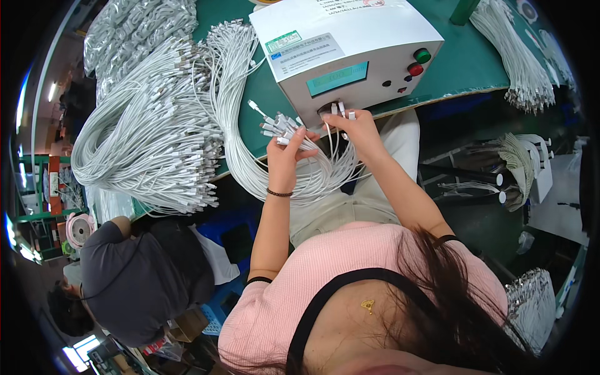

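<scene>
My left hand [285,161] is closed around a bunch of white USB cables [279,127], their connector ends fanned out above the fingers. At the front panel of a white-and-grey test box [356,37], my right hand [357,130] pinches white cable connectors [338,109]. These ends are close to the box's lower front; whether one is plugged in I cannot tell. A lit blue-green screen [337,79] sits just above my right hand. The cables' loops [312,184] hang from both hands over my lap and run left onto the table.
On the green table [462,53], a large heap of white cables [134,134] lies left, with bagged cables [140,37] behind. Another cable bundle [519,69] lies far right. A person in dark clothes [140,275] sits at my left. More cables [531,303] are at lower right.
</scene>
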`<state>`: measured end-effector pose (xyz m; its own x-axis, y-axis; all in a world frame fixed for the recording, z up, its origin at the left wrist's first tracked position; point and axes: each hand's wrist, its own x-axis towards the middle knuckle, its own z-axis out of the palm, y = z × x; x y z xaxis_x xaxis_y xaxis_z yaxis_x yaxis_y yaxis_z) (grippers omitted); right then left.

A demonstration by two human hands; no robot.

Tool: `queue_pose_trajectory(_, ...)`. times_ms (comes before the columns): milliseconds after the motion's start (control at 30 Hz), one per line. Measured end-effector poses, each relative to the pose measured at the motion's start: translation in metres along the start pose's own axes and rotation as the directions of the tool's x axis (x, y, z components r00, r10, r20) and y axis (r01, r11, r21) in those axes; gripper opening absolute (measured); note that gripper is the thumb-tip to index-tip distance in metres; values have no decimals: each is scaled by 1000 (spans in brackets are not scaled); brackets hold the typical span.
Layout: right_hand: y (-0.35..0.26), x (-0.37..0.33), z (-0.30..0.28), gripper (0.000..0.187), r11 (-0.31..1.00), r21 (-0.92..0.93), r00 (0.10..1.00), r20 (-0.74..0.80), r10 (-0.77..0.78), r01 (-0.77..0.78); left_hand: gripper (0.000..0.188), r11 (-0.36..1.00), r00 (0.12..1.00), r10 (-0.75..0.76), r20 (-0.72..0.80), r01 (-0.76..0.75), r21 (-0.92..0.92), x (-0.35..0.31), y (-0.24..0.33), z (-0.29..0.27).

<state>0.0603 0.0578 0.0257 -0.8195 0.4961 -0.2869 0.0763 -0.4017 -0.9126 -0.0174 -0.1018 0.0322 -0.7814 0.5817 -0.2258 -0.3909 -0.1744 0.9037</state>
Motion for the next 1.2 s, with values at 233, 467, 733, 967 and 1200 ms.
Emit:
queue_pose_trajectory(233,0,2,-2,23,1000,-3,1000,-4,7,-7,21,998,1000,22,9,-21,-51,1,-5,-2)
queue_pose_trajectory(467,1,-7,-7,22,981,-194,992,122,26,-1,20,999,999,-37,30,37,-10,-7,-13,1)
queue_pose_trajectory(733,10,-4,-4,27,990,-132,982,186,-17,42,19,996,993,-94,70,93,17,-9,-14,-3)
queue_pose_trajectory(967,-4,6,1,29,995,-75,977,201,75,-61,20,999,997,-51,65,51,-4,-3,-3,-3)
queue_pose_trajectory(1200,-4,5,0,27,995,-74,978,191,80,-67,22,999,996,-53,69,54,-5,-1,-5,-3)
